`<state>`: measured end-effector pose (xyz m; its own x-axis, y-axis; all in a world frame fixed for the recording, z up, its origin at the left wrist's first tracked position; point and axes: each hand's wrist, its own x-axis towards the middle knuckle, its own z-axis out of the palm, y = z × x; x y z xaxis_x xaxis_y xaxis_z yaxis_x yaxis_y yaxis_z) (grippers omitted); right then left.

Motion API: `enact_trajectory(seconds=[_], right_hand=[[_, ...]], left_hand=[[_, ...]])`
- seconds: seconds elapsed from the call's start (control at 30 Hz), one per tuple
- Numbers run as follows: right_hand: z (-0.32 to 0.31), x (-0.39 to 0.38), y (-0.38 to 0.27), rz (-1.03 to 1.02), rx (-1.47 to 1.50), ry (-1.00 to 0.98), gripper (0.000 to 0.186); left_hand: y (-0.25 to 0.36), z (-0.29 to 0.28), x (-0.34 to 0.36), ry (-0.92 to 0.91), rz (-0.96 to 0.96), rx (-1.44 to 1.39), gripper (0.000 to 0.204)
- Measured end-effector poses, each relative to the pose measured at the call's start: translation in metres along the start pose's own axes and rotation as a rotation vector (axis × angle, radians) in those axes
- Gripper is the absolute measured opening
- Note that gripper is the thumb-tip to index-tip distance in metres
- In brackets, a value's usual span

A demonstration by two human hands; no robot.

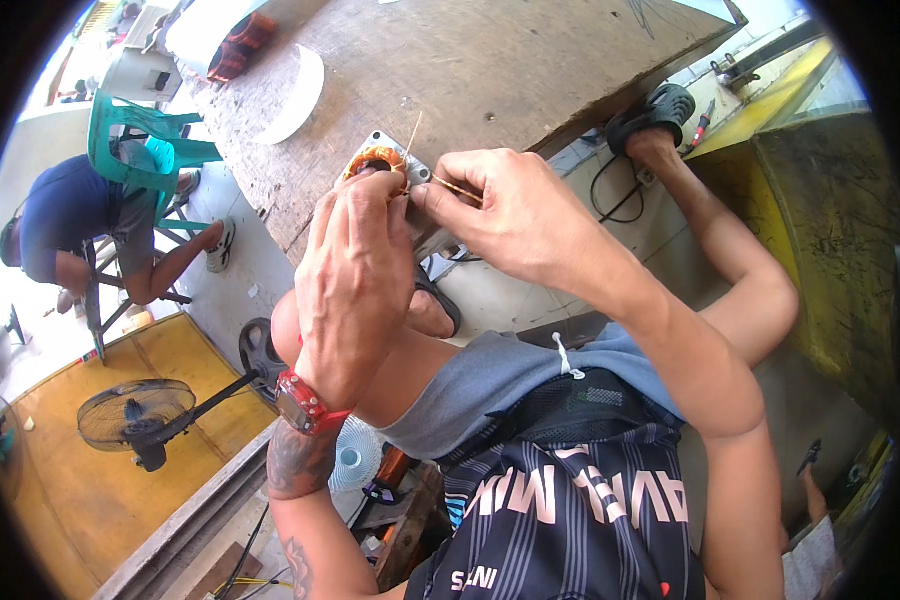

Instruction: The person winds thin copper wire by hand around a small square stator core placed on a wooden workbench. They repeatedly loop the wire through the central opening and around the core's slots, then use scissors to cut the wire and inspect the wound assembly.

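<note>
At the near edge of the wooden table sits a motor stator (377, 157) with an orange-brown ring of windings and a grey metal core (419, 172) with holes at its corners. My left hand (353, 265) is closed on the near side of the stator, its fingertips bent over the winding ring and partly hiding it. My right hand (510, 205) pinches a thin yellowish cord (457, 187) between thumb and fingers, just right of the core. Another end of cord (415, 133) sticks up from the windings. Where the cord passes at my left fingertips is hidden.
On the wooden table (410, 65) lie a curved white sheet (300, 100) and a dark red-and-black bundle (242, 48). A black fan (137, 413) stands at the lower left. Beyond it, a person (70, 215) bends beside a green plastic chair (135, 140). A yellow metal panel (820, 240) stands at right.
</note>
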<state>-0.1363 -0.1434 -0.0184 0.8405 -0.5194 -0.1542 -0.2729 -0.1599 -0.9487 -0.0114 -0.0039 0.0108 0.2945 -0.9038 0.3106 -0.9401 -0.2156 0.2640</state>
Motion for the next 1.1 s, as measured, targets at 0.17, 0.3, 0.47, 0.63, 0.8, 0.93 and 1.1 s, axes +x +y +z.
enact_trajectory(seconds=[0.17,0.3,0.47,0.63,0.8,0.93,1.1], right_hand=[[0.000,-0.002,-0.001,-0.043,-0.033,0.031,0.038],[0.000,-0.002,0.000,-0.053,-0.028,0.034,0.037],[0.001,-0.003,0.002,-0.029,0.016,0.005,0.033],[0.003,-0.004,0.003,-0.078,0.021,0.030,0.030],[-0.001,-0.009,0.003,-0.032,0.019,0.008,0.032],[-0.002,-0.011,0.001,-0.054,-0.016,0.001,0.030],[-0.012,-0.004,0.003,-0.131,-0.125,-0.005,0.028]], left_hand=[[-0.002,-0.002,0.002,-0.002,-0.081,-0.204,0.027],[0.002,-0.008,0.005,-0.054,-0.166,-0.257,0.027],[0.004,-0.018,0.012,-0.165,-0.136,-0.176,0.027],[0.004,-0.018,0.011,-0.160,-0.117,-0.133,0.031],[-0.003,-0.012,0.011,-0.136,-0.048,-0.108,0.040],[-0.010,-0.008,0.008,-0.071,0.045,-0.050,0.038],[-0.023,-0.007,0.011,-0.053,0.131,-0.108,0.040]])
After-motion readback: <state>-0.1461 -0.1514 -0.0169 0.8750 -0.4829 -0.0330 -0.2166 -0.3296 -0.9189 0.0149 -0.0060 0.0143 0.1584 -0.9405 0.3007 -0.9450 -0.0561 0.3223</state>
